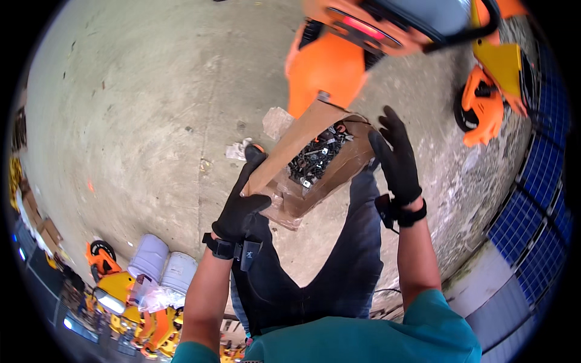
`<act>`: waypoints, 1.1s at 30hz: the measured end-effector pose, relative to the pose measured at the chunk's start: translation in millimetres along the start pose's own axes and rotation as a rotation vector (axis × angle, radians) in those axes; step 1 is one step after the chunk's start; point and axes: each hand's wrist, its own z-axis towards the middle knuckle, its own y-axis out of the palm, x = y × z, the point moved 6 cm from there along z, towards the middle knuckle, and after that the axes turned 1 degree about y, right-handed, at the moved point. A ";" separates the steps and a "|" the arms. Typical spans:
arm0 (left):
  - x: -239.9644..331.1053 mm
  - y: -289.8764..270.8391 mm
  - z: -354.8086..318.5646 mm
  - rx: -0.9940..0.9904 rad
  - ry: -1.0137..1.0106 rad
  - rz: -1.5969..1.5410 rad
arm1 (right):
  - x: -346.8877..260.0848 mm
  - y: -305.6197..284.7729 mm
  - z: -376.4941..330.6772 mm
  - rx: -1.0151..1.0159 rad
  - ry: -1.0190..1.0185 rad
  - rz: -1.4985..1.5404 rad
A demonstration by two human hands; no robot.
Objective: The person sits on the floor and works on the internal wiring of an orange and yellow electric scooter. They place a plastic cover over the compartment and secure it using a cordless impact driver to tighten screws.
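Cardboard box (295, 144) faces up, long axis slanting near-left to far-right; left hand (241, 207) grips near-left end; right hand (398, 164), fingers spread, beside far-right end.

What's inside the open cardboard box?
The cardboard box holds a loose pile of small, mostly black parts with some pale pieces mixed in; exact types are too small to tell. The pile's lower layers and the box floor beneath are covered.
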 end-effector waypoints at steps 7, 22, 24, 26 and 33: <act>-63.4 157.4 59.6 -0.032 -0.194 -0.109 | 95.7 -147.6 29.7 -0.219 0.066 0.007; -118.5 407.7 212.6 -0.145 -0.108 0.358 | 183.2 -382.6 149.3 -0.193 0.157 -0.004; -118.8 417.4 233.0 -0.087 -0.172 0.172 | 194.4 -392.0 166.3 -0.198 0.182 0.039; -108.7 429.3 251.3 -0.058 -0.170 0.070 | 193.4 -397.5 180.7 -0.210 0.216 0.133; -67.3 456.0 308.4 -0.154 0.019 0.125 | 163.2 -413.3 239.0 -0.195 0.279 0.069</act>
